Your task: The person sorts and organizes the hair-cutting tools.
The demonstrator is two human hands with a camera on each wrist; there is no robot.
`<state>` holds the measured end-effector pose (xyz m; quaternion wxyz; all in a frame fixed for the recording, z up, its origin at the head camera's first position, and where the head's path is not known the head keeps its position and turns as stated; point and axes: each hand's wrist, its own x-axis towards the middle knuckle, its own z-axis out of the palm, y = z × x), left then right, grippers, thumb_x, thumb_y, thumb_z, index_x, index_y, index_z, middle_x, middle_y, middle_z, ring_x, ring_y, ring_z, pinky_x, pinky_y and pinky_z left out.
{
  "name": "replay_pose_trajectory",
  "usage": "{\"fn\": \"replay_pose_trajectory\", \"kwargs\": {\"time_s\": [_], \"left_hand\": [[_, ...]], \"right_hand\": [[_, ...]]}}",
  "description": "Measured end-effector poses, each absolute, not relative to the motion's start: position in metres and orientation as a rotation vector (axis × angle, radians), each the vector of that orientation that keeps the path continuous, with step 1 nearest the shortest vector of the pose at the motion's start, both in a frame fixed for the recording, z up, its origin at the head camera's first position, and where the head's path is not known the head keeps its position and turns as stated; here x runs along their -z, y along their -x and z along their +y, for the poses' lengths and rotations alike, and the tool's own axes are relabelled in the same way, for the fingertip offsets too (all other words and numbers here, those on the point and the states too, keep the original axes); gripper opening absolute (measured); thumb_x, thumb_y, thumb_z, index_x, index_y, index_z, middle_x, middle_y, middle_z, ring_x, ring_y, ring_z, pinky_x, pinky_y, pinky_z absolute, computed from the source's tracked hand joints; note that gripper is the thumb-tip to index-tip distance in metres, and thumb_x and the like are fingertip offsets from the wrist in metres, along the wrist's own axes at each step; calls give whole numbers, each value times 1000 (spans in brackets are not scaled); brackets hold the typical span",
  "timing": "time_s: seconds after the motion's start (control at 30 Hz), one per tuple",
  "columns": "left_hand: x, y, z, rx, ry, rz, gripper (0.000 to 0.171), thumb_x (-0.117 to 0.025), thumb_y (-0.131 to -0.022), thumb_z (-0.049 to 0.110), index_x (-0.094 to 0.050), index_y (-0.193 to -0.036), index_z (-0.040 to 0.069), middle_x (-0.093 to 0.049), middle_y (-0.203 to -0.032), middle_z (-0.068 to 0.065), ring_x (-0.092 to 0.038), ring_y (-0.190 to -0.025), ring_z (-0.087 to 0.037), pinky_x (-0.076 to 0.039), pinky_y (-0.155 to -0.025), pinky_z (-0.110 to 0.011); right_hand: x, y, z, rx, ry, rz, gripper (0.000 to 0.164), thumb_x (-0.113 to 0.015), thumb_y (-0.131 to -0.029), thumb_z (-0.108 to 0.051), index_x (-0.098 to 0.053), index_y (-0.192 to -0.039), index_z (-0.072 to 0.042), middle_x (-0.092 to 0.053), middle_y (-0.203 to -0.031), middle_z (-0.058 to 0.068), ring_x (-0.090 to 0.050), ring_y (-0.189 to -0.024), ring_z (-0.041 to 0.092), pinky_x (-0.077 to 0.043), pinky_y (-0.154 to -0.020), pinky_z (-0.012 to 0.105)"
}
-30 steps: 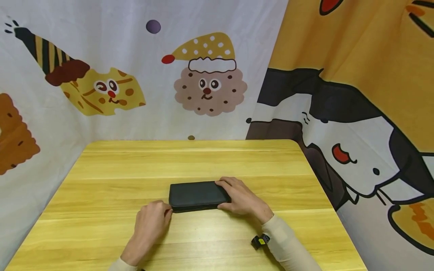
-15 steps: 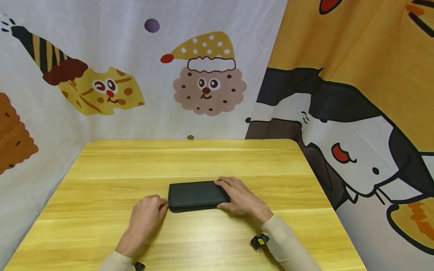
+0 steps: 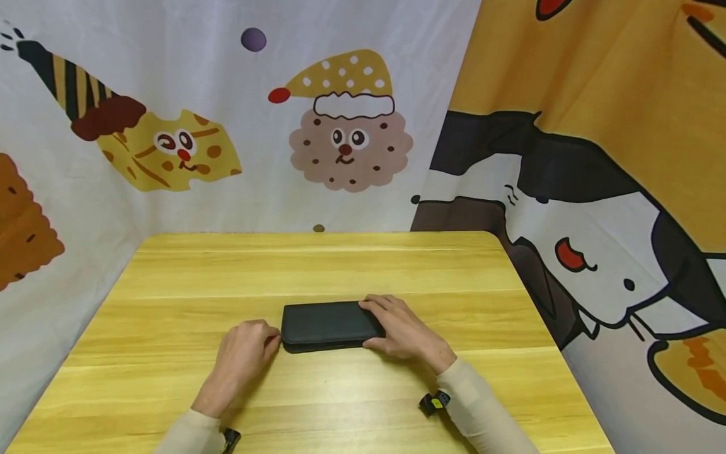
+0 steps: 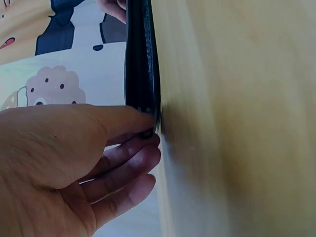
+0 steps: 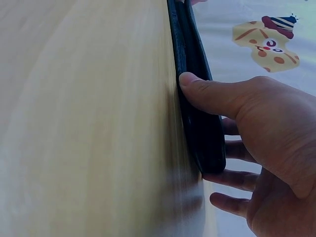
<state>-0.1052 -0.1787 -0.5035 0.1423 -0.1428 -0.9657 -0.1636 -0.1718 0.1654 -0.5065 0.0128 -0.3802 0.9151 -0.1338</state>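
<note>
A long black zip wallet lies flat on the wooden table. My right hand grips its right end, fingers over the far side and thumb on the near edge. In the right wrist view, the thumb presses on the wallet's edge. At the left end, my left hand pinches a small dark tab, seemingly the zipper pull, between thumb and index finger. The fingers mostly hide this tab. Along the near side a gap shows between the wallet's two covers.
The wooden table reaches back to a printed curtain with cartoon figures, which also hangs along both sides. A small black device sits at the right wrist, and another at the left.
My left hand has moved from the wallet's near left corner a little left and away, round to its left end. The right hand and wallet have stayed nearly still.
</note>
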Motion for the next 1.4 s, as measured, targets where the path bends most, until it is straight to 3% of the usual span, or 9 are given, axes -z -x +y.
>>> {"fn": "replay_pose_trajectory", "kwargs": {"time_s": [0.37, 0.67, 0.97, 1.4], "left_hand": [[502, 117, -184, 503, 507, -2796, 30, -78, -84, 3, -67, -61, 20, -58, -62, 4, -47, -53, -11, -41, -45, -29], [504, 116, -193, 628, 657, -2748, 12, -82, -83, 3, -82, -76, 13, -61, -65, 8, -51, -57, -6, -47, -52, -26], [505, 123, -199, 579, 732, -2711, 12, -82, -84, 5, -81, -76, 14, -66, -69, 6, -53, -59, -5, -49, -53, -25], [512, 153, -203, 543, 682, -2669, 7, -80, -86, 3, -82, -82, 7, -68, -72, -1, -61, -62, -12, -54, -54, -32]], "right_hand": [[508, 172, 166, 391, 1194, 2873, 84, -73, -90, -54, -46, -156, -10, -44, -156, 12, -37, -141, 28, -33, -116, 53], [506, 172, 164, 350, 1176, 2889, 84, -71, -90, -58, -47, -156, -12, -45, -156, 12, -40, -139, 29, -33, -116, 54], [507, 171, 164, 360, 1173, 2882, 83, -73, -91, -55, -47, -156, -11, -44, -157, 12, -39, -140, 29, -33, -115, 55], [506, 170, 164, 351, 1167, 2880, 81, -72, -91, -54, -48, -155, -12, -43, -158, 10, -38, -140, 27, -32, -116, 52]]}}
